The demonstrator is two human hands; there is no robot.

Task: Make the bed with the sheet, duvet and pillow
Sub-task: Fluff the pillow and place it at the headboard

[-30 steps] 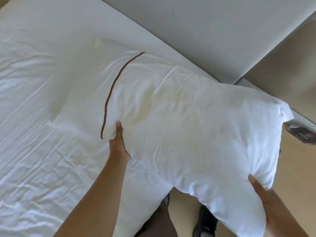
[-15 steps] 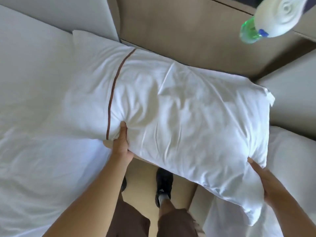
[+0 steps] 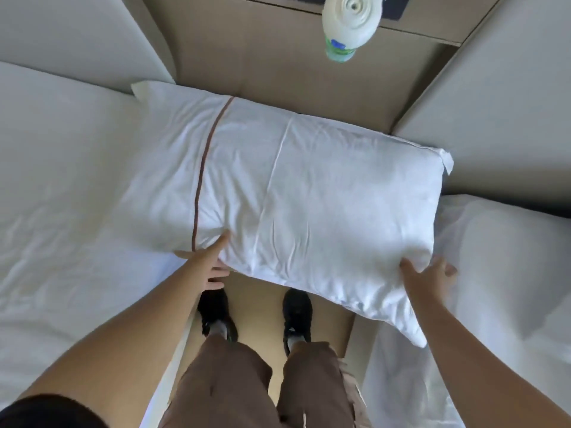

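The bed (image 3: 55,186) on the person's left wears a wrinkled white sheet (image 3: 46,273); a second bed (image 3: 509,257) stands to the right across a strip of floor. The pillow (image 3: 309,205) hangs over that gap in front of the person, its brown-striped end above the left bed's edge. The left hand (image 3: 210,267) props the near edge by the stripe, thumb on top and fingers straight. The right hand (image 3: 429,273) touches the near right corner, fingers spread, gripping nothing. Likely best: take a firm hold of both near corners, carry the pillow level to the head end and lay it square, keeping the swing clear of the bottle (image 3: 343,32) ahead.
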